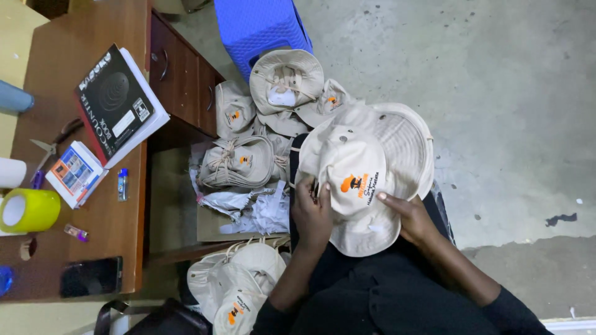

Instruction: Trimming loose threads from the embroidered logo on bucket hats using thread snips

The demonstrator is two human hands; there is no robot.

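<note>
I hold a beige bucket hat [366,167] with an orange and black print on its crown over my lap. My left hand [312,214] grips its brim on the left side, fingers curled against the fabric. On the right, my right hand [410,217] has its thumb on the crown beside the print. A pile of similar beige hats [261,130] lies on the floor ahead of me, cords wrapped around some. More hats [239,288] rest by my left elbow.
A wooden desk [118,229] at left carries a black book [115,99], a small box [74,172], a yellow tape roll [28,211], a phone [92,276] and scissors [53,144]. A blue plastic stool [261,28] stands beyond the hats. Crumpled plastic wrapping [248,208] lies on cardboard.
</note>
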